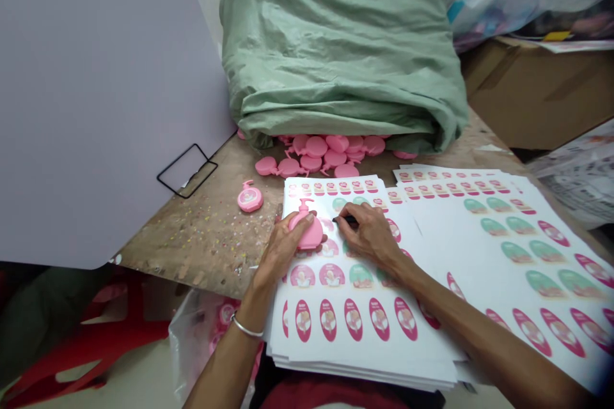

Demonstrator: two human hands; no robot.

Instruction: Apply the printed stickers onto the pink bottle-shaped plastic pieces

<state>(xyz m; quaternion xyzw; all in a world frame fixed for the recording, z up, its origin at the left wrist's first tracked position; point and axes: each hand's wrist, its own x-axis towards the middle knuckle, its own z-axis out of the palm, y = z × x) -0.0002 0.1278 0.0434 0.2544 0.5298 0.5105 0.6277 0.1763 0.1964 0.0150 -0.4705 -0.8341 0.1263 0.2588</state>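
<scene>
My left hand (283,250) grips a flat pink plastic piece shaped like a pump bottle (307,230), resting it on a stack of printed sticker sheets (364,358). My right hand (367,234) is next to that piece and pinches a small black tool (346,221), its tip on the top sheet. Oval pink and rounded green labels fill the sheets. A second sheet stack (480,255) lies to the right. Several loose pink pieces (319,154) sit heaped at the foot of a green bag, and one labelled piece (250,198) lies on the table left of my hands.
A scuffed wooden tabletop (206,249) carries everything. A large grey board (91,102) with a black wire frame (187,170) leans at the left. A bulging green bag (336,45) and a cardboard box (537,96) stand behind. A red plastic stool (91,332) and a clear bag (201,332) sit below.
</scene>
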